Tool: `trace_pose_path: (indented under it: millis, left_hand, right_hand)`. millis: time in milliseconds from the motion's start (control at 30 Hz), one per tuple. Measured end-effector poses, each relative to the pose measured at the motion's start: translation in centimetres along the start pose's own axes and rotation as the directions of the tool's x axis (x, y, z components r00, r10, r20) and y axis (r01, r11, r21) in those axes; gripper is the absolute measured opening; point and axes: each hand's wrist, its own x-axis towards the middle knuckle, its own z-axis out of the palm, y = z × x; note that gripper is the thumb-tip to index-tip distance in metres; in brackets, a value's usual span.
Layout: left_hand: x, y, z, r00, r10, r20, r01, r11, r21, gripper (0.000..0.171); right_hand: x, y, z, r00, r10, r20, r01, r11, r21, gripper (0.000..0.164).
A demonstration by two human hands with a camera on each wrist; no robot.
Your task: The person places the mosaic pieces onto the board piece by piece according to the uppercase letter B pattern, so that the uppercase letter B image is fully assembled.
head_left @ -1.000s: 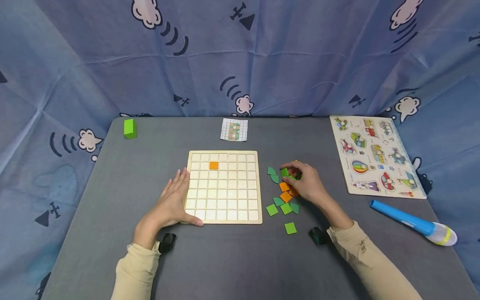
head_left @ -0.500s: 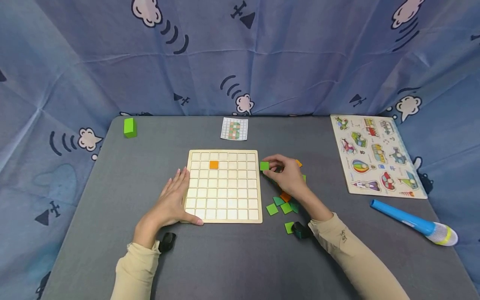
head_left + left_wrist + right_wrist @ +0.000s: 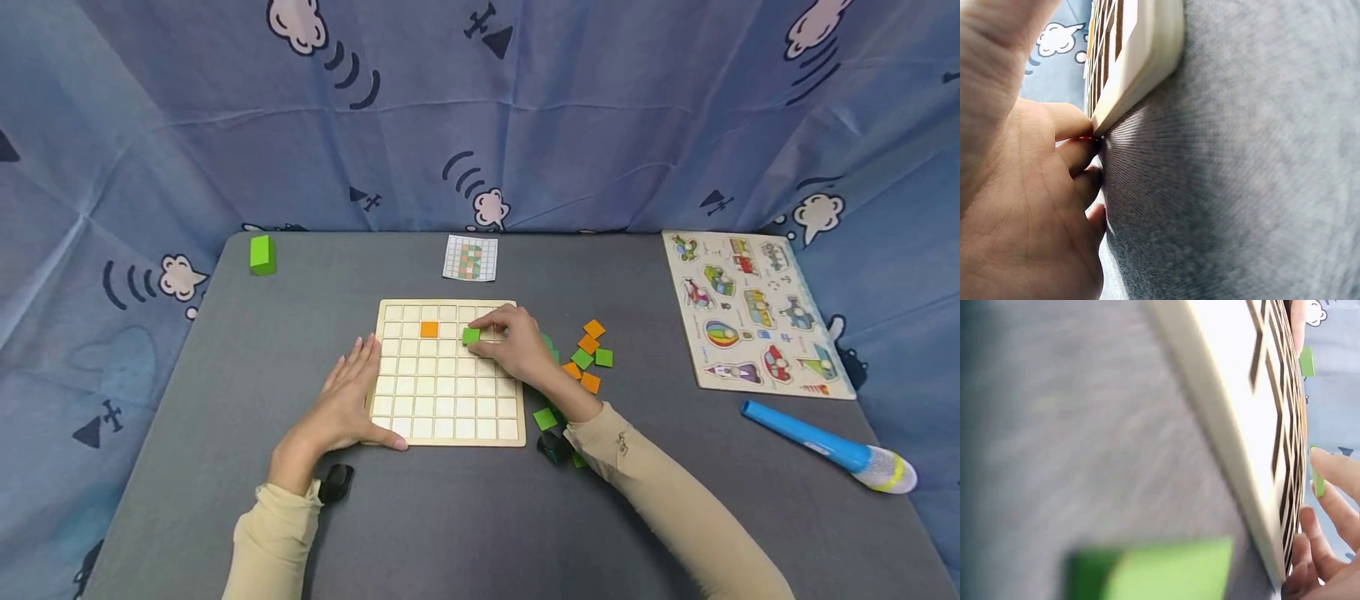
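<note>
A square wooden board (image 3: 446,387) with a grid of shallow cells lies mid-table, and one orange square tile (image 3: 429,330) sits in its upper part. Along the board's left edge rests my left hand (image 3: 341,407), fingers extended and thumb at the lower corner. In the left wrist view its fingertips are right at the board's side. My right hand (image 3: 517,346) pinches a green square tile (image 3: 471,336) between thumb and fingers, over the upper right of the grid. The right wrist view shows this green tile (image 3: 1317,481) upright between the fingertips.
Loose orange tiles (image 3: 590,382) and green tiles (image 3: 603,358) lie right of the board, partly under my forearm. A pattern card (image 3: 470,258) is behind the board. A green block (image 3: 262,255) stands back left; a picture puzzle (image 3: 757,317) and blue microphone (image 3: 817,442) lie right.
My right hand has picked the green tile from the loose pieces and carried it left over the board. My left hand has stayed at the board's left edge.
</note>
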Motion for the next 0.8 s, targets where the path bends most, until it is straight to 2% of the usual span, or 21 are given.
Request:
trace_pose_path:
  millis: [267, 800]
  left_hand:
    - [0.1, 0.1, -0.1, 1.0, -0.002, -0.003, 0.002, 1.0, 0.002, 0.157]
    - [0.1, 0.1, 0.0, 1.0, -0.007, 0.001, 0.007, 1.0, 0.003, 0.159]
  right_hand:
    - [1.3, -1.2, 1.8, 1.0, 0.012, 0.011, -0.011, 0.998, -0.057, 0.031]
    - [1.7, -2.0, 2.2, 0.999, 0.033, -0.001, -0.033, 0.988, -0.149, 0.038]
